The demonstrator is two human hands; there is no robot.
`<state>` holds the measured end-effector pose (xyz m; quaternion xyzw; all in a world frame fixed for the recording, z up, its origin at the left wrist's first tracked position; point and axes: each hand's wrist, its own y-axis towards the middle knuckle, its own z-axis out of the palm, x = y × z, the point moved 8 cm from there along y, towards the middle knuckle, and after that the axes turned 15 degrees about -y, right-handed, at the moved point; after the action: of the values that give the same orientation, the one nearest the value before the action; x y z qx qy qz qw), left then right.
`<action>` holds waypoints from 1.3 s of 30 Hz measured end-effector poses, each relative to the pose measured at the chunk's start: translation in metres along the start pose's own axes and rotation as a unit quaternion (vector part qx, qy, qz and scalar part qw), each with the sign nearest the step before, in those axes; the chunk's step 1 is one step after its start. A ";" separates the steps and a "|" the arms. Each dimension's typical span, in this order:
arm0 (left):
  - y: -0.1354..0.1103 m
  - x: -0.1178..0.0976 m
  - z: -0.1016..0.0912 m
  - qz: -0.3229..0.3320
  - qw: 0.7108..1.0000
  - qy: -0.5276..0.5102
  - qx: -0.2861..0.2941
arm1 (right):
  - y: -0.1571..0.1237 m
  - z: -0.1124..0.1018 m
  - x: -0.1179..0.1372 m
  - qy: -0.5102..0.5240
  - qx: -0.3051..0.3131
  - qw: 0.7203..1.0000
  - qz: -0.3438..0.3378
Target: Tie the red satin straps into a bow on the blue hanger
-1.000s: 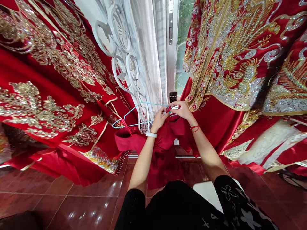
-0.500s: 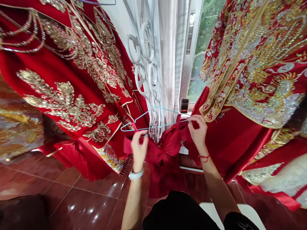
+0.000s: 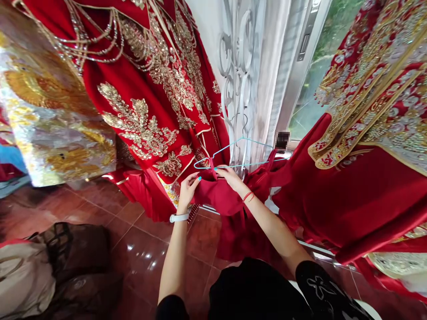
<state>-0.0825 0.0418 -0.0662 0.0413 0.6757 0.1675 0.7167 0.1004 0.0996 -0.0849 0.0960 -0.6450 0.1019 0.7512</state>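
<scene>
A dark red dress hangs by thin shoulder straps from a light blue wire hanger in front of me. My left hand pinches the dress at the side of its top edge, thumb and fingers closed. Just right of it, my right hand has its fingertips at the base of the left-side strap, closed on the dress's upper edge. Some of the cloth between the fingers is hidden. The other strap lies over the hanger's right side.
Red gowns with gold beading hang close on the left and right. Behind the hanger stands a white scrollwork metal stand beside a window frame. Dark bags lie on the tiled floor at lower left.
My right hand has moved left from the right strap to the left one, beside my left hand. The view has swung left, bringing the bags into sight.
</scene>
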 end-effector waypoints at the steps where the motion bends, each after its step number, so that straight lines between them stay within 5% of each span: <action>1: 0.000 0.001 -0.002 0.004 1.000 -0.002 -0.008 | 0.002 -0.002 -0.002 0.011 0.000 1.000 0.013; 6: -0.001 0.007 -0.009 0.020 0.999 -0.001 -0.034 | 0.001 -0.009 -0.002 -0.035 -0.036 0.999 -0.014; 10: -0.003 0.005 0.004 0.032 0.999 -0.002 0.011 | -0.002 -0.006 0.005 -0.105 -0.058 0.990 -0.079; 16: -0.007 0.010 0.016 -0.011 0.998 -0.023 0.058 | 0.000 -0.013 -0.008 -0.036 -0.079 0.995 -0.054; 24: 0.005 -0.008 -0.002 -0.003 0.999 0.021 0.026 | -0.004 -0.014 -0.014 -0.011 0.009 1.000 -0.014; 33: 0.039 -0.063 0.033 0.032 0.961 0.196 0.195 | -0.005 -0.014 -0.012 -0.013 0.016 0.999 -0.034; 39: 0.057 -0.080 0.072 0.036 0.923 0.241 0.297 | -0.008 -0.016 -0.011 -0.052 -0.017 0.997 -0.049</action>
<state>-0.0247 0.0837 0.0319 0.2351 0.8445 -0.0099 0.4810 0.1161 0.0964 -0.0984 0.1201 -0.6790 0.0487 0.7226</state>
